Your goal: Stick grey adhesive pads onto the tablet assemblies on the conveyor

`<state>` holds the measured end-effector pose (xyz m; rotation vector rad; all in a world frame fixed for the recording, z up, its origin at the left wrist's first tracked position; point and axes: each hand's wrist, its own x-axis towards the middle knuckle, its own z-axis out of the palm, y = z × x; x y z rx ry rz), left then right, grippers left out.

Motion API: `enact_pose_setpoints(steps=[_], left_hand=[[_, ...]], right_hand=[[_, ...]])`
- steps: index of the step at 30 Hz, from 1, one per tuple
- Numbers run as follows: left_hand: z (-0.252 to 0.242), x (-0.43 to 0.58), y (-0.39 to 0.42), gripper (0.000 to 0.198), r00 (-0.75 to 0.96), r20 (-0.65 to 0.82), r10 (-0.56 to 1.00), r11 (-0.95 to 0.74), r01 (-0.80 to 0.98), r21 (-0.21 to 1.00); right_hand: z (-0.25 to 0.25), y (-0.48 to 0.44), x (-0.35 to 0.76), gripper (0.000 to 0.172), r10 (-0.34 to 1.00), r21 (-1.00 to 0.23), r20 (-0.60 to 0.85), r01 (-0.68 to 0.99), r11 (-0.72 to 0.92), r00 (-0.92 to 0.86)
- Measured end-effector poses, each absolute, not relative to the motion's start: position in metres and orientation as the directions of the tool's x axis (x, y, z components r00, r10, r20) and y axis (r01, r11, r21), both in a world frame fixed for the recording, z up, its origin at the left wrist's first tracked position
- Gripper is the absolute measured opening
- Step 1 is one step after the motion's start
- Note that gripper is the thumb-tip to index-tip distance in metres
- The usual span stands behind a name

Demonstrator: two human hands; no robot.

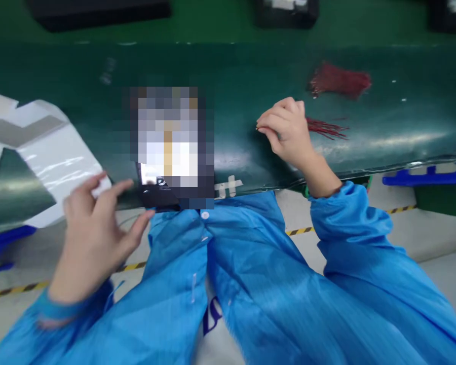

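My left hand (93, 235) is at the lower left with its fingers spread, and its fingertips reach a glossy white plastic sheet (57, 162) lying at the edge of a dark green workbench mat (403, 101). My right hand (285, 129) rests above the mat with its fingers curled together, and nothing shows between them. Just beside it lies a small bunch of thin red wires (327, 128). A larger red wire bundle (340, 80) sits farther back. A pixelated patch (171, 144) hides an item at the bench edge between my hands.
Dark trays (287, 12) stand along the far side of the bench. Blue plastic racks (427, 177) sit low at the right, with another (3, 243) at the left. Yellow-and-black tape (300, 231) runs along the grey floor. My blue coat covers the foreground.
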<state>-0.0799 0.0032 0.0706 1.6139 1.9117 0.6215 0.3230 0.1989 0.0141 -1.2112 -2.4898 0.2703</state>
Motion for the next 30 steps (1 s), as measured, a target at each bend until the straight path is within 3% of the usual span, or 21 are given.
enact_pose_setpoints(steps=[2, 5, 10, 15, 24, 30], left_hand=[[0.049, -0.075, 0.009, 0.073, -0.063, -0.021, 0.998, 0.064, 0.834, 0.548], [0.025, -0.065, 0.018, 0.084, -0.023, -0.035, 0.999, 0.039, 0.81, 0.586], [0.024, -0.044, 0.022, 0.067, -0.011, 0.183, 0.983, -0.099, 0.81, 0.579], [0.023, -0.028, 0.018, 0.014, -0.026, 0.344, 0.939, -0.208, 0.753, 0.624], [0.013, -0.025, 0.022, 0.01, -0.042, 0.334, 0.942, -0.182, 0.77, 0.611], [0.007, -0.034, 0.015, 0.01, -0.023, 0.383, 0.923, -0.225, 0.776, 0.589]], right_hand=[[0.018, 0.189, 0.306, 0.035, 0.776, -0.356, 0.234, 0.691, 0.629, -0.586], [0.019, 0.172, 0.275, 0.037, 0.744, -0.397, 0.237, 0.637, 0.661, -0.624], [0.021, 0.136, 0.218, 0.035, 0.591, -0.387, 0.189, 0.494, 0.779, -0.784], [0.023, 0.12, 0.189, 0.036, 0.539, -0.386, 0.179, 0.445, 0.808, -0.823], [0.017, 0.116, 0.183, 0.03, 0.586, -0.451, 0.174, 0.465, 0.762, -0.791], [0.015, 0.114, 0.18, 0.034, 0.572, -0.435, 0.148, 0.467, 0.77, -0.806]])
